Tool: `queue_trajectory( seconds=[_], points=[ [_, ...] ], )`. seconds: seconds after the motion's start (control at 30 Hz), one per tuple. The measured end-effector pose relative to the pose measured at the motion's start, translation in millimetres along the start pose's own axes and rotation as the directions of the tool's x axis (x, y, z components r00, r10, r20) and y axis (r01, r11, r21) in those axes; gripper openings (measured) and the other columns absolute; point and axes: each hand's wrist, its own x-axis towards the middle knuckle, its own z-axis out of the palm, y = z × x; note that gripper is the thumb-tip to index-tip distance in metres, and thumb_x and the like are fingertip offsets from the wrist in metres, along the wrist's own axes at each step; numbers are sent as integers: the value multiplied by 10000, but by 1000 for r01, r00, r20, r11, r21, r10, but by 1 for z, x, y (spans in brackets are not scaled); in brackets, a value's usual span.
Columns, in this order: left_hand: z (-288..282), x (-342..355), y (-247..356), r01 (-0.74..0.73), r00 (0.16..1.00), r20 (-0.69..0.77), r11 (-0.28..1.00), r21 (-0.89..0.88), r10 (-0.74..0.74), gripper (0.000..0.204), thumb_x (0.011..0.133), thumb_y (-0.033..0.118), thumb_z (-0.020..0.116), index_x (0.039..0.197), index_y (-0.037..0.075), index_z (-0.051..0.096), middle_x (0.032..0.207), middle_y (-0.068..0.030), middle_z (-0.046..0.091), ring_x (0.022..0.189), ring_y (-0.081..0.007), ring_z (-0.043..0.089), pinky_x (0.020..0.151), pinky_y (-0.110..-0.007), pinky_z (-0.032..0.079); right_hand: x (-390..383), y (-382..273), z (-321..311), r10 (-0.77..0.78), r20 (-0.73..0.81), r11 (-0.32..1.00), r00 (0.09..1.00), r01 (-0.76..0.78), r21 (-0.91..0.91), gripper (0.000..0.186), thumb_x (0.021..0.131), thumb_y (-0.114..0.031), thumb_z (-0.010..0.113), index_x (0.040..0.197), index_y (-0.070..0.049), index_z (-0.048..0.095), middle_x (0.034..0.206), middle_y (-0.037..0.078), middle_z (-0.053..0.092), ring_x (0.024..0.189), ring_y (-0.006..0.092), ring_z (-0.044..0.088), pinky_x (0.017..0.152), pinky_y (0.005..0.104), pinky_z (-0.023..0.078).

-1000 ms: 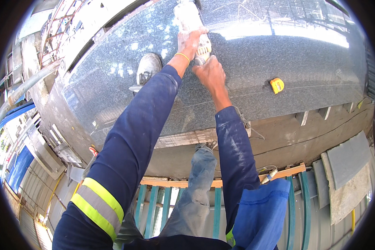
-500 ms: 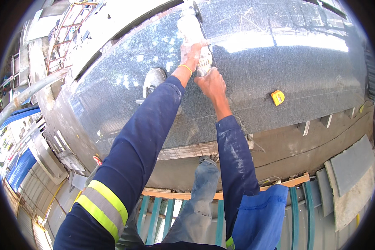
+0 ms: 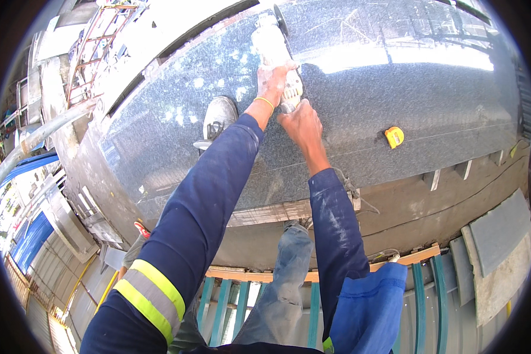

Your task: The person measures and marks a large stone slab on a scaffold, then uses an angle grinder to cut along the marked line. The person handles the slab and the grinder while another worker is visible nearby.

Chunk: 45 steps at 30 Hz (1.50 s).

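Observation:
Both my hands grip a white, dust-covered angle grinder (image 3: 268,44) over a dark, speckled polished stone slab (image 3: 348,100). My left hand (image 3: 271,84) is wrapped round the middle of its body, a yellow band at the wrist. Closed round the rear end, near the cable, is my right hand (image 3: 304,128). The grinder's disc (image 3: 280,20) shows edge-on at the far end, close to the slab's far side; I cannot tell whether it touches the stone. A yellow tape measure (image 3: 394,137) lies on the slab to the right of my hands.
My dusty shoe (image 3: 220,121) rests on the slab, left of the grinder. Under the slab's near edge are a ledge and brackets (image 3: 432,180). Loose stone pieces (image 3: 501,236) lean at the right. Teal bars (image 3: 420,307) run below; a metal pipe (image 3: 41,138) crosses the left.
The grinder and both hands have shifted very slightly toward me and right in the picture. More of a red item shows beside my left sleeve. The tape measure stays put.

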Motion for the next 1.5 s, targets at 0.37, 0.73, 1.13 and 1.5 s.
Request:
queue_trajectory(
  seconds=[0.37, 0.73, 1.13, 1.5],
  points=[
    [-1, 6, 6, 3, 1000, 10, 1000, 5, -3, 161, 829, 141, 751, 894, 56, 631, 697, -73, 633, 533, -208, 643, 483, -363, 566, 9, -5, 2, 28, 19, 1000, 999, -28, -6, 463, 756, -265, 761, 1033, 70, 601, 987, 324, 708, 969, 471, 702, 847, 521, 552],
    [4, -12, -5, -36, 998, -44, 999, 20, 37, 137, 837, 115, 746, 877, 32, 645, 704, -89, 650, 523, -210, 645, 456, -358, 552, -8, 9, 1, 15, 10, 1000, 1000, -15, 15, 469, 744, -288, 767, 1006, 62, 595, 974, 322, 706, 950, 483, 695, 830, 529, 544],
    [0, 11, 0, -20, 1000, 13, 1000, 23, 19, 154, 839, 144, 732, 904, 35, 646, 720, -86, 636, 539, -214, 643, 489, -371, 570, 11, 1, 4, 9, 12, 1000, 1000, -9, 9, 455, 758, -249, 755, 1033, 74, 591, 989, 327, 705, 980, 478, 694, 859, 523, 546],
    [-1, 10, -2, -20, 1000, -7, 999, 33, 20, 167, 822, 140, 755, 905, 40, 650, 705, -85, 642, 522, -215, 639, 479, -374, 573, 14, 4, 6, 18, 29, 1000, 999, -19, 22, 488, 739, -293, 762, 1021, 73, 601, 1003, 321, 704, 992, 469, 691, 861, 515, 535]
  ],
)
